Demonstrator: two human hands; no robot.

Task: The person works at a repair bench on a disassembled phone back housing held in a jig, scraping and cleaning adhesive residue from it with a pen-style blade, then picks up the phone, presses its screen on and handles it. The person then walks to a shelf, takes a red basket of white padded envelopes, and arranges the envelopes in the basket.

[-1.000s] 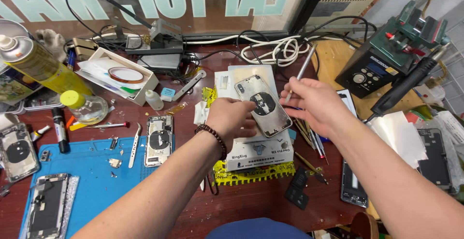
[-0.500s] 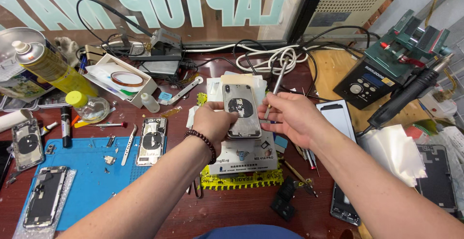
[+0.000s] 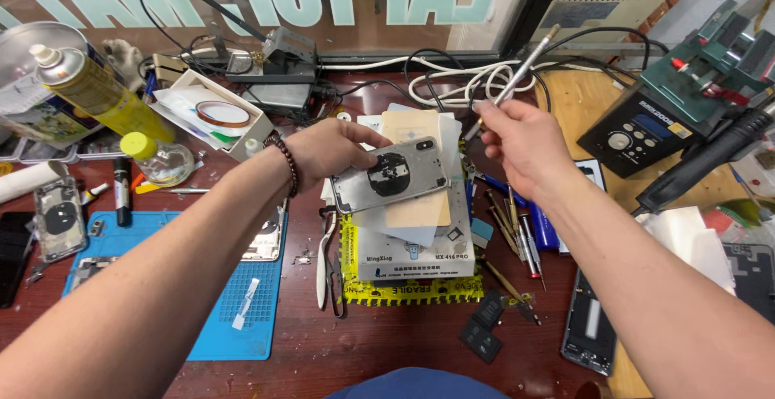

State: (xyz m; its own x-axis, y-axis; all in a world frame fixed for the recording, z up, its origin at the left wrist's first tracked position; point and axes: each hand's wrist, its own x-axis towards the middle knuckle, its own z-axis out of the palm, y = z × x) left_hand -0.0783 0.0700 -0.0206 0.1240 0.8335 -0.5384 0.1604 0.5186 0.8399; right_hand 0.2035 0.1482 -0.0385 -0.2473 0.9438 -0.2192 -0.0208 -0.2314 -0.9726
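The phone back housing is a thin, flat, silver shell with a dark round patch in the middle and a camera cutout at one corner; it is held above the white box in the middle of the bench, a little tilted. It looks light and stiff, but probably it bends or cracks if it is pressed in the middle, and its smooth surface may slip, so the safest hold seems to be at the edges. The left hand does this: the fingers are closed around the left end of the housing, the thumb on top, and the rest of the shell stays free. The right hand is closed on a slim metal tool, pinched between the fingertips, with its long end pointing up and away; the tool is near the housing but does not touch it. Under the housing lie pale sheets on the box. To the left are a blue mat with another housing, and a yellow spray can.
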